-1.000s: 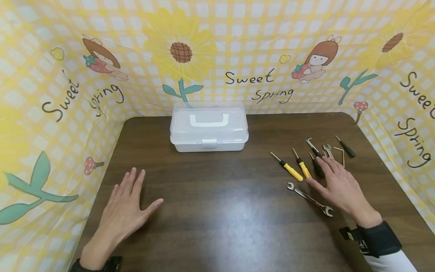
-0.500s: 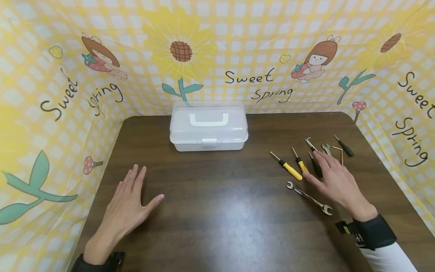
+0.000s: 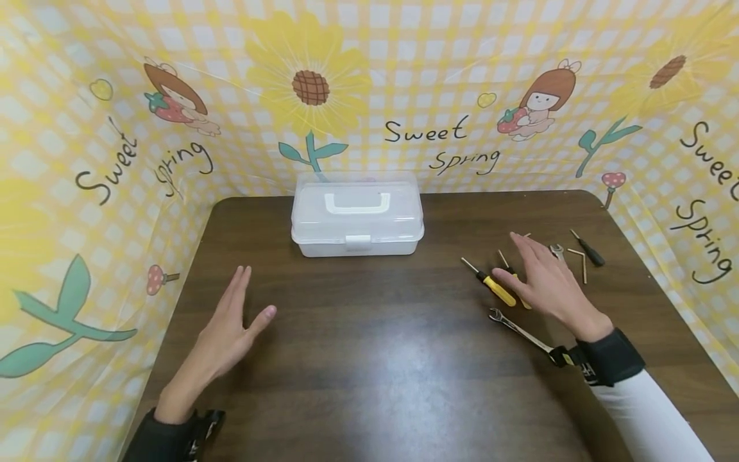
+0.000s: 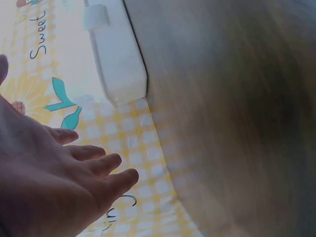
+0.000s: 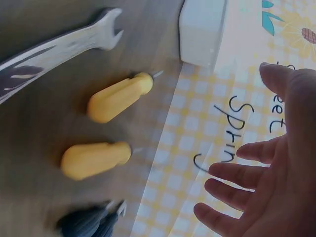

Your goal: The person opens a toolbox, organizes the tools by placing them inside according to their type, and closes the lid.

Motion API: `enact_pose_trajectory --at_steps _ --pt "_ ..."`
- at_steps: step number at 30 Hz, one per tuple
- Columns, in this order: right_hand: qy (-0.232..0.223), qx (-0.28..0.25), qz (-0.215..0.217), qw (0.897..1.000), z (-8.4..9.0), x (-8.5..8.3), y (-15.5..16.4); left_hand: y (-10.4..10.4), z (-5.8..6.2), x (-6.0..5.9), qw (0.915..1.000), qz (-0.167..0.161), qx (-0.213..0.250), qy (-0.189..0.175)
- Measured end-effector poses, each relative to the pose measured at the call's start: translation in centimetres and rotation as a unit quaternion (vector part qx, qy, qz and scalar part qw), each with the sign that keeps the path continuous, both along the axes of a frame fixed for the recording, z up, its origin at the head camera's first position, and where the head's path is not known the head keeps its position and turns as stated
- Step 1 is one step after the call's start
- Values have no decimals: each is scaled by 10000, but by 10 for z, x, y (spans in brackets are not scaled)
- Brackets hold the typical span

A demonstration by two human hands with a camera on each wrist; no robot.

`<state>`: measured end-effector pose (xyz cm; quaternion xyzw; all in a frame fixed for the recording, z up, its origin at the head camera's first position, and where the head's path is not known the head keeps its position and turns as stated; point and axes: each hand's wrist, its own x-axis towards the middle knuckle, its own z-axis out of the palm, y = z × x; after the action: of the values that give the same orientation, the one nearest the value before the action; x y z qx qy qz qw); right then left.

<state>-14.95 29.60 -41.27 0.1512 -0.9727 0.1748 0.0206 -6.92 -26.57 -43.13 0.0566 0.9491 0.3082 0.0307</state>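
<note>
Head: tools (image 3: 499, 290) on table (image 3: 358, 359), checked cloth (image 3: 416, 77) around.

Head view: bright, fairly even; diffuse glare on counter (image 3: 404, 372), lower centre; soft shadow beside sleeve (image 3: 646, 407), lower right. Left wrist view: hazy; box (image 4: 121, 64) washed out, upper left; left hand (image 4: 59, 173) shaded; counter smeared at right. Right wrist view: dim at left; dark handles (image 5: 81, 222) blurred, lower left.
</note>
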Motion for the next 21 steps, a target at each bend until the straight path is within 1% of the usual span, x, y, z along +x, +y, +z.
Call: enact_pose_trajectory --at_steps 2,4,6,9,12,15,17,20,21 --pt "-230 -138 15 9996 3 -6 -5 0 0 -5 9990 -41 451 60" --pt "-415 -284 53 9987 5 -12 -10 0 -1 -10 9955 -113 931 130" --pt "-513 -422 116 9977 6 -19 -15 1 0 -16 9904 -166 1364 162" --pt "-614 -641 211 9958 5 -29 -23 3 1 -24 9790 -184 2029 19" --pt "-774 -903 248 9926 3 -36 -30 5 2 -31 9647 -189 2620 -168" --pt "-928 -1209 257 9880 2 -43 -36 6 3 -37 9470 -227 3192 -293" --pt "-1003 -1411 263 9846 1 -47 -41 8 3 -41 9335 -206 3564 -325" --pt "-1094 -1711 303 9787 -1 -53 -49 9 4 -47 9095 -139 4143 -305" --pt "-1148 -1851 313 9755 -2 -55 -52 10 4 -49 9029 -103 4286 -309"
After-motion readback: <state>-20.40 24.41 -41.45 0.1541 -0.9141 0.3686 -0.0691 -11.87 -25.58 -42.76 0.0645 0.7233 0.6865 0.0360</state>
